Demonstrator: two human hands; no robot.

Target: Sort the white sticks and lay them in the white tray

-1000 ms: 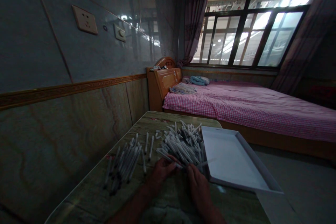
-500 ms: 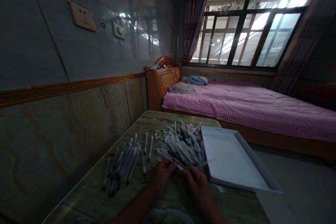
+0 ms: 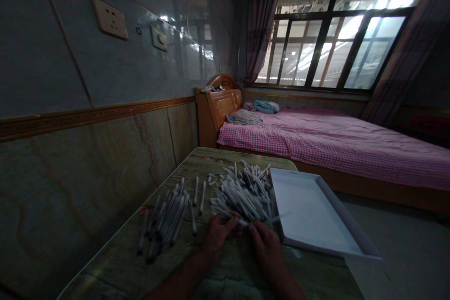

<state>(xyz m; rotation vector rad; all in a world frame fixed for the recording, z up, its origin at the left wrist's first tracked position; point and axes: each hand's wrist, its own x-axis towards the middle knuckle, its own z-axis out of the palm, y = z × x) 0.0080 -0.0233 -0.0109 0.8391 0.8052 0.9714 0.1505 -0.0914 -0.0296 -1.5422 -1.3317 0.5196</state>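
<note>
My left hand [image 3: 217,235] is closed with thumb and fingers around a whitish pen [image 3: 240,221], held slanting over the table. At the pen's other end, the fingers of my right hand [image 3: 266,243] pinch it. A thin pale stick [image 3: 279,217] juts from beside my right hand toward the white box lid; I cannot tell whether it is held. Just beyond both hands lies a heap of whitish pens [image 3: 242,193]. To the left sits a second pile of pens [image 3: 168,220] with dark ends, and a few single pens [image 3: 202,198] lie between the piles.
The shallow white box lid [image 3: 316,211] rests at the right of the table [image 3: 225,277], its corner past the edge. Small white bits [image 3: 211,179] lie near the heap. Behind stand a bed [image 3: 316,136] with a pink checked sheet and a tiled wall [image 3: 87,173] on the left.
My right hand has shifted very slightly to the right along the pen. Otherwise the hands and piles look the same.
</note>
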